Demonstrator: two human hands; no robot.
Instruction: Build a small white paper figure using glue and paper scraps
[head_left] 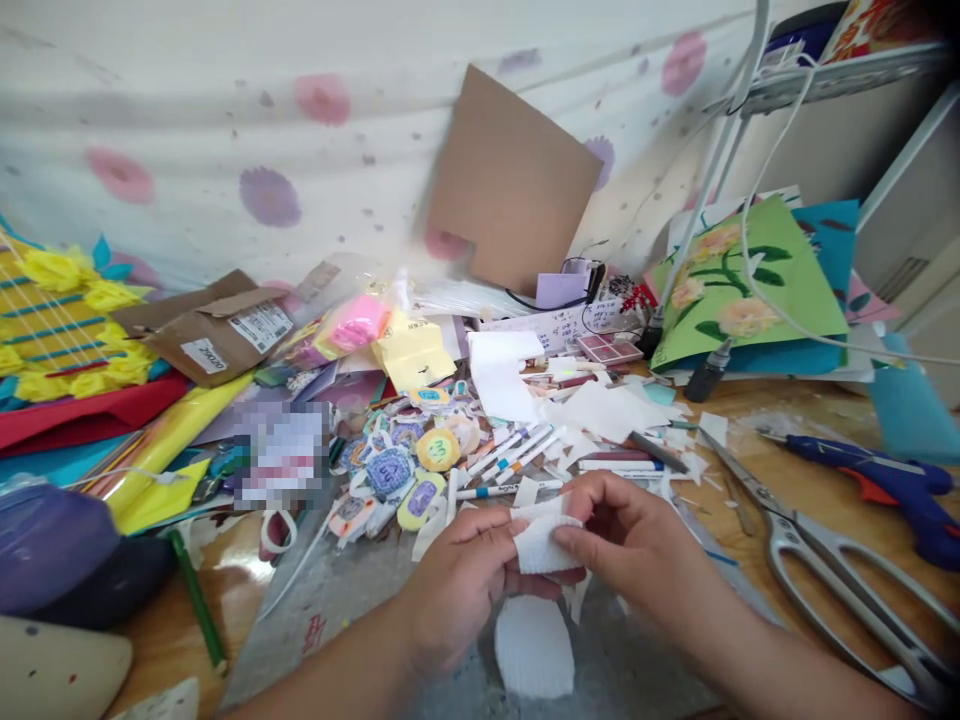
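Note:
Near the centre front, my left hand (469,570) and my right hand (634,535) both grip a small piece of white ribbed paper (546,540). Its left edge is pinched by my left hand, while the right thumb and fingers close on its upper right side. Just below them, a rounded white ribbed piece (534,648) lies flat on the grey mat (345,610). Beyond my hands is a pile of small coloured paper shapes (390,470), beside several markers (517,455) and white paper scraps (600,408).
Large scissors (810,545) and a blue glue gun (877,470) lie on the right. At the left are a purple round object (56,545), a green pencil (196,600) and a cardboard box (217,330). A brown board (514,180) leans against the back curtain.

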